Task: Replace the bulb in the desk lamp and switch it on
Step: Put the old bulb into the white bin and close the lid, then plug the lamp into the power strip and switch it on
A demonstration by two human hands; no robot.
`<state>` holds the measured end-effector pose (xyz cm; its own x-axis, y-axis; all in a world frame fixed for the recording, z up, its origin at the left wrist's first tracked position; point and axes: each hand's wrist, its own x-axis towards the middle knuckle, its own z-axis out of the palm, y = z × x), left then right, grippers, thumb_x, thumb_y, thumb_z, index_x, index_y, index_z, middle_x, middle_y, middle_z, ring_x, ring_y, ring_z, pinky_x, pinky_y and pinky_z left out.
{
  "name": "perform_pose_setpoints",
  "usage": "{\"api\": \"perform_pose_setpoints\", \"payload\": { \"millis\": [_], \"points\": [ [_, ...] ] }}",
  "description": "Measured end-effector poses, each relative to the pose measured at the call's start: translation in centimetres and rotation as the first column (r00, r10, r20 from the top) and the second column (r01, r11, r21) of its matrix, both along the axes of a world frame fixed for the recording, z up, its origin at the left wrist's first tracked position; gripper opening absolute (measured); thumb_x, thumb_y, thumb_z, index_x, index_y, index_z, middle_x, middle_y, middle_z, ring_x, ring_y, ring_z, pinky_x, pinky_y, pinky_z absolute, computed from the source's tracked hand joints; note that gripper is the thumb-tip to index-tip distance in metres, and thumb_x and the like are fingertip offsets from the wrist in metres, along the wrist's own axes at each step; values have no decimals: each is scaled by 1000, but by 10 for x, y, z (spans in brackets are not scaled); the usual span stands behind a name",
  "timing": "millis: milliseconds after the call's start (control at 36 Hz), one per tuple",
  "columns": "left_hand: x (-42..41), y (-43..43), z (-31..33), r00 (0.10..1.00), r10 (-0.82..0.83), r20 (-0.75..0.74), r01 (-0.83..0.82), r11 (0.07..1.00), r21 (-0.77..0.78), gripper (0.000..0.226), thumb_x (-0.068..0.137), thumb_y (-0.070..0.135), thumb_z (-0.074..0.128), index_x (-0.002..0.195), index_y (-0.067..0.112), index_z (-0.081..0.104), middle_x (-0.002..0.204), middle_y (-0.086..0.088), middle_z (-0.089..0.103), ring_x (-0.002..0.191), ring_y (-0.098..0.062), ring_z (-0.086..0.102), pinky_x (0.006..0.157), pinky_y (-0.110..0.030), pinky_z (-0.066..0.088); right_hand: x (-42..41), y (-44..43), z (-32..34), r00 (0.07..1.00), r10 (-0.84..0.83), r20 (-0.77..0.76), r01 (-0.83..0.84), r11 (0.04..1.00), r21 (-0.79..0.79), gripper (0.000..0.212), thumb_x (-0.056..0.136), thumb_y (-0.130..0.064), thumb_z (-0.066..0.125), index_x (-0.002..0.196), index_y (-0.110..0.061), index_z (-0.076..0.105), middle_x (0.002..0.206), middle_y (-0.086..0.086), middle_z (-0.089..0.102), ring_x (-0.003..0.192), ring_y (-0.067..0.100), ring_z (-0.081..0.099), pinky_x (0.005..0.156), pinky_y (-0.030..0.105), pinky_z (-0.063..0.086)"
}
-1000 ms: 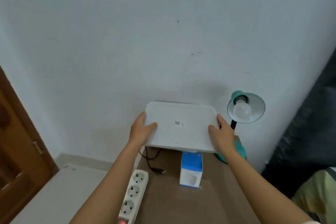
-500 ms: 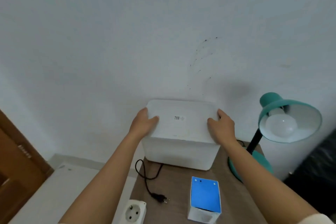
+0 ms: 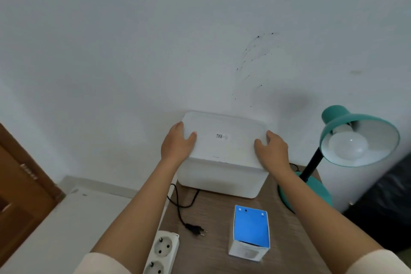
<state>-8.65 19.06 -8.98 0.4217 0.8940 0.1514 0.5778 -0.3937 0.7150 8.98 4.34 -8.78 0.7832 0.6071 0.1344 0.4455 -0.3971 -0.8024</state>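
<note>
A teal desk lamp (image 3: 338,124) stands at the right on the brown table (image 3: 213,213), its shade turned towards me with a white bulb (image 3: 348,145) in the socket. Its black plug (image 3: 195,229) lies loose on the table, out of the white power strip (image 3: 161,253). A blue-topped white bulb carton (image 3: 250,233) stands upright near the front. My left hand (image 3: 176,143) and my right hand (image 3: 272,148) grip the two ends of the lid of a white plastic box (image 3: 222,162), which rests on the table against the wall.
A white wall rises straight behind the table. A brown wooden door (image 3: 20,184) is at the far left, with a pale floor below it. Something dark (image 3: 387,202) fills the space right of the table.
The white box came down from the air and now rests on the table by the wall. My view moved closer and shifted, so the lamp looks bigger and further right.
</note>
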Motion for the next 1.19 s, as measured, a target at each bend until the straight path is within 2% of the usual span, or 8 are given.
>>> {"api": "perform_pose_setpoints", "payload": {
  "millis": [83, 139, 222, 417, 556, 694, 917, 1194],
  "points": [
    [-8, 0, -3, 999, -26, 44, 28, 999, -32, 20, 93, 27, 48, 97, 8, 50, 113, -8, 55, 101, -23, 53, 73, -28, 37, -6, -6, 8, 997, -9, 74, 14, 998, -60, 23, 88, -12, 51, 66, -10, 42, 72, 2, 44, 73, 20, 45, 53, 23, 29],
    [-20, -4, -3, 997, -42, 58, 45, 998, -53, 30, 96, 26, 44, 118, 8, 49, 137, -11, 46, 122, -24, 45, 92, -29, 38, -14, -11, 15, 995, 48, 92, -36, 991, -129, 8, 87, -10, 52, 87, -3, 55, 88, 7, 52, 89, 27, 52, 68, 30, 42],
    [-45, -19, -2, 997, 12, 80, -7, 998, -70, 52, 98, 30, 41, 143, 6, 30, 154, -8, 24, 140, -21, 26, 111, -30, 22, -34, -18, 23, 984, 131, 122, -109, 979, -174, 44, 87, -10, 54, 129, -1, 48, 131, 12, 52, 125, 27, 45, 102, 32, 35],
    [-122, -80, -36, 996, 78, 44, -75, 996, -51, 48, 96, 32, 45, 137, 7, 40, 143, -8, 41, 132, -21, 39, 104, -28, 29, -117, -29, 1, 948, 285, 143, -285, 958, -18, 30, 82, -7, 58, 112, -5, 61, 113, 9, 63, 107, 18, 56, 81, 8, 28],
    [-164, -137, -82, 1000, 21, -2, -21, 981, -193, 54, 94, 37, 50, 140, 12, 36, 146, -3, 38, 135, -18, 35, 104, -25, 27, -171, -32, -46, 929, 371, -8, -371, 926, -68, 26, 80, -2, 55, 104, -2, 64, 106, 15, 67, 101, 27, 61, 90, 30, 47],
    [-183, -172, -104, 998, -48, 37, 55, 976, -213, 42, 88, 39, 58, 125, 23, 46, 116, 12, 47, 113, -10, 50, 78, -12, 35, -188, -38, -91, 885, 461, -68, -458, 834, -308, 33, 84, -10, 57, 116, -6, 60, 120, 15, 59, 114, 27, 54, 96, 31, 42],
    [-185, -179, -109, 995, -82, -48, 68, 968, -243, 78, 84, 45, 61, 146, 21, 20, 144, 5, 35, 128, -11, 39, 94, -19, 31, -189, -26, -113, 867, 499, -4, -448, 775, -446, 33, 91, -10, 46, 121, -10, 59, 135, 16, 46, 123, 30, 47, 103, 41, 41],
    [-184, -179, -108, 998, -66, 1, 64, 964, -257, 73, 85, 39, 62, 145, 23, 24, 134, 5, 44, 108, -1, 40, 86, -18, 33, -188, -24, -73, 831, 505, -231, -496, 862, 101, 18, 87, -6, 59, 104, -11, 63, 102, 8, 67, 96, 17, 62, 81, 17, 49]
  ]
}}
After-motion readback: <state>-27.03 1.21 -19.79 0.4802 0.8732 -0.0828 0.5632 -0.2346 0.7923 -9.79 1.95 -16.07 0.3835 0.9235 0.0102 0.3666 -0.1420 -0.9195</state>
